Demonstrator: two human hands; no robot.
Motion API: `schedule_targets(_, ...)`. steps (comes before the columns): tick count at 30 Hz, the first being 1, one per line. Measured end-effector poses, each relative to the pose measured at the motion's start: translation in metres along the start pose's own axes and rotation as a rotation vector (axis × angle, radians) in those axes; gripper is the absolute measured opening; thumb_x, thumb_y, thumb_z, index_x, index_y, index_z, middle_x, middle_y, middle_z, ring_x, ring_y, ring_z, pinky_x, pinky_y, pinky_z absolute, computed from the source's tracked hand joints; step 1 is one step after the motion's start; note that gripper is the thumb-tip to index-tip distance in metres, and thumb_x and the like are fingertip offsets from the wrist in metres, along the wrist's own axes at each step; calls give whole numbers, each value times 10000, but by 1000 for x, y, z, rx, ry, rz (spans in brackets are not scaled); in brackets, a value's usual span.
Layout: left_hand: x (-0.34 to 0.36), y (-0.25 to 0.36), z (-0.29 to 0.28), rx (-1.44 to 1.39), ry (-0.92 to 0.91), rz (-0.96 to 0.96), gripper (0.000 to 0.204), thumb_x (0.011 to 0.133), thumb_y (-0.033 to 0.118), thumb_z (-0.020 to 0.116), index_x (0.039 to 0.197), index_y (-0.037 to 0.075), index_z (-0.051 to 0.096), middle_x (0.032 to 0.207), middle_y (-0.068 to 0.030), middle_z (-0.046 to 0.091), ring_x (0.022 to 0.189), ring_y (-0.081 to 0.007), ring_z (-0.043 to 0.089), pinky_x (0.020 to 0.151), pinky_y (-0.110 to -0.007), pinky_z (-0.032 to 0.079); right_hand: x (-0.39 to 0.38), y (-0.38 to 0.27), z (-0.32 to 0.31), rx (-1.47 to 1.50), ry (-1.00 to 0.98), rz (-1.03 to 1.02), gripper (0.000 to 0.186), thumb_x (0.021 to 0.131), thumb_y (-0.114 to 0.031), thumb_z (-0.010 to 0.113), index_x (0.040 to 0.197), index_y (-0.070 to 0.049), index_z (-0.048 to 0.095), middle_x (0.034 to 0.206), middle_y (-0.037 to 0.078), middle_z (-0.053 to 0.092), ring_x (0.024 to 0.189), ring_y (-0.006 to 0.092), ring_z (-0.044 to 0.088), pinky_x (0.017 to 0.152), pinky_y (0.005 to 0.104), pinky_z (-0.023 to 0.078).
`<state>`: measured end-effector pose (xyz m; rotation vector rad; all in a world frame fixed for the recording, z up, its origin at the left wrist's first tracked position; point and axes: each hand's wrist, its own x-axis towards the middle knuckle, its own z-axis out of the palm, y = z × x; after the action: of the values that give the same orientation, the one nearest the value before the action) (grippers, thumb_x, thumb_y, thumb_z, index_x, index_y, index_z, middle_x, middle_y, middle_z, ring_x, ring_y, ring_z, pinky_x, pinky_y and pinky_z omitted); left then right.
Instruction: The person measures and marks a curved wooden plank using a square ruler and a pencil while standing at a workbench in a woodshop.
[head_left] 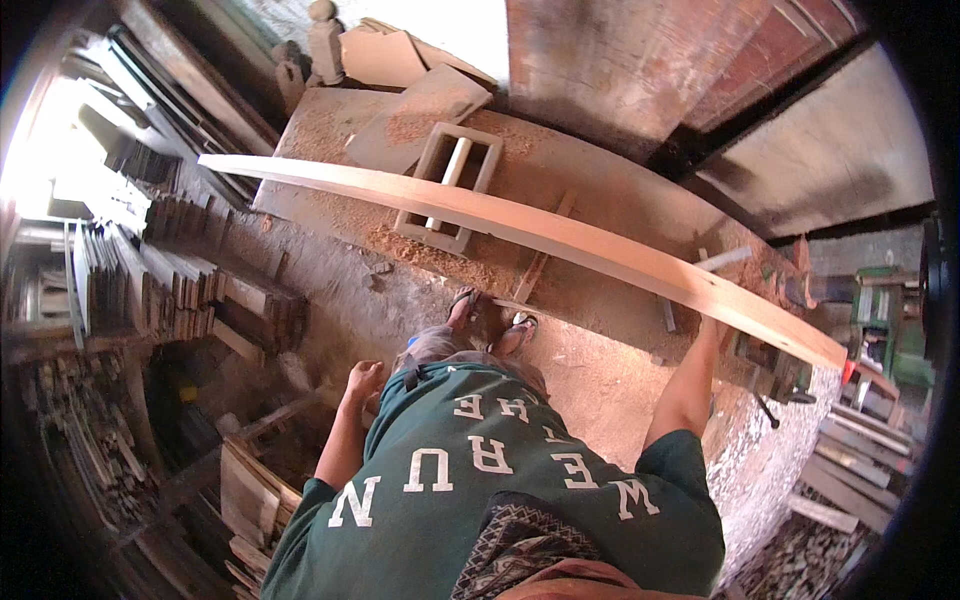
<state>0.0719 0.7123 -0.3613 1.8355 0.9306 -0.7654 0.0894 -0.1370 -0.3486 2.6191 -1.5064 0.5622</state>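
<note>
A long pale wooden plank (480,207) stretches across the workbench from far left to near right, its left end jutting past the bench. My right arm reaches forward, and my right hand (711,328) meets the near side of the plank toward its right end. The plank hides those fingers, so their grip does not show. Low beside my left thigh hangs my left hand (366,379), fingers curled in, with nothing seen in it. Behind the plank's middle, a rectangular wooden frame (489,170) with a pale inner bar lies on the bench.
Sawdust and shavings cover the workbench (620,225). A dark metal fitting with a rod handle (768,412) sits at its right end. Stacked boards (150,285) line the left side. Large wooden panels (610,70) lean at the back. Offcuts (850,470) lie at right.
</note>
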Motion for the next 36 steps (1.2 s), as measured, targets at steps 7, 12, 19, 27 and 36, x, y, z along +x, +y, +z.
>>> schedule_targets(7, 23, -18, 4, 70, -79, 26, 477, 955, 331, 692, 1254, -40, 675, 968, -144, 741, 796, -211, 695, 727, -361, 579, 4, 47, 22, -192, 160, -102, 437, 932, -393, 692, 1235, -80, 657, 1150, 128, 703, 996, 353, 671, 861, 486, 534)
schedule_targets(12, 22, 10, 8, 109, -71, 63, 506, 942, 353, 704, 1254, -44, 672, 995, -166, 750, 813, -221, 712, 729, -368, 581, 19, 110, 26, -242, 329, -207, 430, 936, -406, 690, 1222, -87, 658, 1122, 113, 710, 943, 333, 689, 813, 474, 557)
schedule_targets(19, 16, 27, 15, 178, -61, 103, 534, 930, 364, 721, 1260, -50, 651, 1033, -179, 751, 819, -226, 721, 751, -362, 584, 13, 88, -35, 950, -173, 1016, 583, 855, -684, 703, 1021, -135, 605, 786, 34, 611, 542, 150, 585, 397, 297, 425)
schedule_targets(27, -25, 123, 38, 249, -129, 355, 541, 949, 355, 711, 1328, -19, 611, 1164, -238, 726, 1095, -299, 702, 940, -385, 546, -121, 11, -140, 1013, -677, 784, 609, 905, -726, 620, 1007, -126, 649, 690, 10, 566, 501, 127, 516, 478, 255, 426)
schedule_targets(36, -159, 281, 100, 195, -1038, 411, 608, 1017, 443, 651, 1450, 34, 525, 1265, -138, 665, 1197, -222, 634, 1021, -363, 515, -150, -123, -257, 846, -1824, -240, 506, 1019, -480, 579, 1186, -17, 695, 1021, 77, 719, 810, 143, 659, 656, 284, 529)
